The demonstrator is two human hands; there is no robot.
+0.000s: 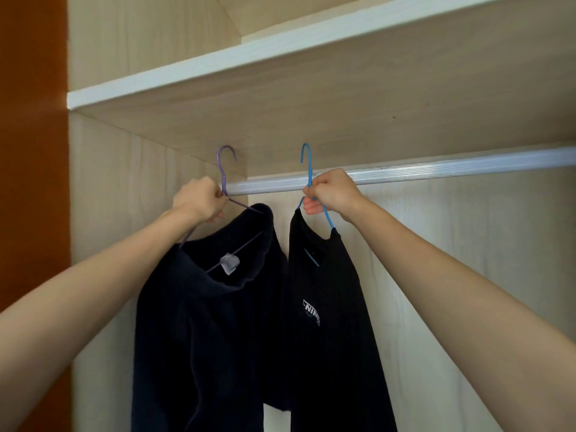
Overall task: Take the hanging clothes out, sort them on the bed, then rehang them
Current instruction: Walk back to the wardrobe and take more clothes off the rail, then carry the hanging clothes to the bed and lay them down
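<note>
Head view showed the inside of a wardrobe, with a metal rail (436,169) running under a pale shelf (218,70). The left hand (199,198) was clamped round the neck of a purple hanger (223,169), which carried a dark top (202,322) with a white label (230,263) at its collar. The right hand (330,194) was closed in the same way on the neck of a blue hanger (308,163), which bore a dark logo top (336,307). The two garments hung side by side at the rail's left end, touching or nearly so. Both hooks stood higher than the rail, so neither seemed to rest its weight on it, and the clothes looked carried by the hands alone. The step in hand was a transfer at the rail, though whether the hangers were coming off or going back on could not be told, and the bed was out of view. If coming off, the next move called for drawing both hooks clear toward the person and carrying the pair to the bed without the tops sliding off. If going back, it called for lowering each hook squarely over the rail, spaced apart, before letting go.
</note>
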